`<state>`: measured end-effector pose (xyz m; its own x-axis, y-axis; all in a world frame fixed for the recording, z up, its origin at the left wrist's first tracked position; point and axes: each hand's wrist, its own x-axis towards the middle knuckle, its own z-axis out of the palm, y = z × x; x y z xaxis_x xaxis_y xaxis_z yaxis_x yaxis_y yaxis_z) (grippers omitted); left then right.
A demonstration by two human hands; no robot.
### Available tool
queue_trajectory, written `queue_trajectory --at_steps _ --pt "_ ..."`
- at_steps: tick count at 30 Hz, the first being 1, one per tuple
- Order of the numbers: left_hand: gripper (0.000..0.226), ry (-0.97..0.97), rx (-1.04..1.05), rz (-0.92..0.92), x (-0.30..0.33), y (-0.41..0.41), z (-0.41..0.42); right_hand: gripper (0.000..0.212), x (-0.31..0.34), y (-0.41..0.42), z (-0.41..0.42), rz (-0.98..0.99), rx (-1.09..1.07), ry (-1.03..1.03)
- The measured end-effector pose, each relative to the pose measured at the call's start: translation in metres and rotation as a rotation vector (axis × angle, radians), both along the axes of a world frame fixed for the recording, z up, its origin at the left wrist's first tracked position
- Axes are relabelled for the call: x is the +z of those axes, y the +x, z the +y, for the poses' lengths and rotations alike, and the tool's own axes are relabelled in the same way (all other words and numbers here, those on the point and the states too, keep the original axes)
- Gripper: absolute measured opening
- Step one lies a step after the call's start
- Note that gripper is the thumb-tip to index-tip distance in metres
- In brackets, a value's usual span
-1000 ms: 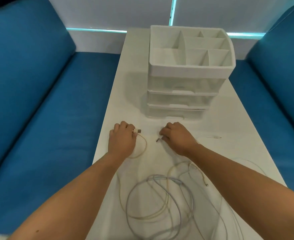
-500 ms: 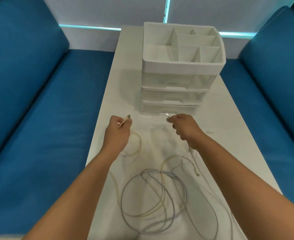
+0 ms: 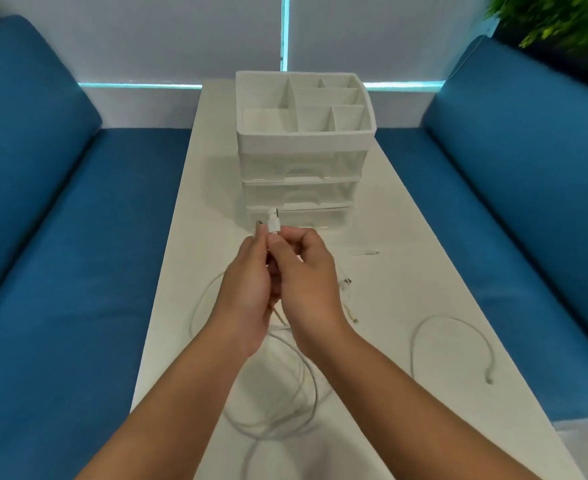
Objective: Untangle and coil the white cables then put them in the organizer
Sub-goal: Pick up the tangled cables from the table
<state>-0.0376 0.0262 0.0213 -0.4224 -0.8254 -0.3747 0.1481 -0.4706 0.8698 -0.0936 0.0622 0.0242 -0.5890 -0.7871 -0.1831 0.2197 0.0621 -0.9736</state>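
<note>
1. A long, narrow white surface (image 3: 209, 188) is seen running from near to far, flanked on the left and right by blue sofa cushions (image 3: 60, 254) whose seats meet its long edges.
2. At the far end a pale wall (image 3: 181, 36) is met, with a thin lit strip along its base; green foliage (image 3: 555, 22) is glimpsed at the far right corner.
3. A white organizer (image 3: 304, 140) is set on the far half of the surface — an open divided tray on top, three clear drawers stacked beneath, all shut.
4. Bare surface is left on both sides of the organizer, narrower on the left than on the right, and a clear band is seen along the right edge.
5. The left hand (image 3: 247, 289) and right hand (image 3: 306, 275) are held together above the middle of the surface, just near of the lowest drawer.
6. A white USB plug (image 3: 273, 221) is pinched upright by the fingers of the right hand; a second connector tip is gripped by the closed fingers of the left hand, just beside it.
7. The white cables (image 3: 285, 386) lie in loose overlapping loops on the near half — one separate cable (image 3: 458, 327) is arched near the right edge, apart from the pile.
</note>
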Motion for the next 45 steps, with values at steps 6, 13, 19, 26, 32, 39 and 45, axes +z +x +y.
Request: queue_trajectory --at_steps 6,13,19,26,32,39,45 --pt "0.045 0.096 -0.054 0.135 -0.008 0.011 0.015 0.009 -0.021 0.010 0.025 0.103 -0.036 0.022" --pt "0.046 0.002 -0.317 0.078 -0.010 0.016 0.021 0.015 -0.022 -0.012 0.048 0.111 0.054 -0.008" --pt "0.043 -0.323 -0.329 -0.305 -0.006 0.011 0.025 0.017 0.002 -0.059 0.061 0.171 0.360 0.100" --pt "0.038 -0.262 -0.319 -0.207 0.006 0.004 0.018 0.022 -0.055 -0.148 0.029 0.345 0.013 0.492" --pt "0.028 -0.266 -0.283 -0.232 0.004 0.000 0.023 0.038 -0.123 -0.166 0.010 0.528 0.183 0.805" --pt "0.027 -0.235 -0.197 -0.242 -0.004 0.001 0.021 0.035 -0.131 -0.164 -0.015 0.669 0.264 0.830" --pt "0.024 -0.167 -0.155 -0.220 -0.017 0.003 0.018 0.027 -0.134 -0.171 -0.023 0.664 0.300 0.706"
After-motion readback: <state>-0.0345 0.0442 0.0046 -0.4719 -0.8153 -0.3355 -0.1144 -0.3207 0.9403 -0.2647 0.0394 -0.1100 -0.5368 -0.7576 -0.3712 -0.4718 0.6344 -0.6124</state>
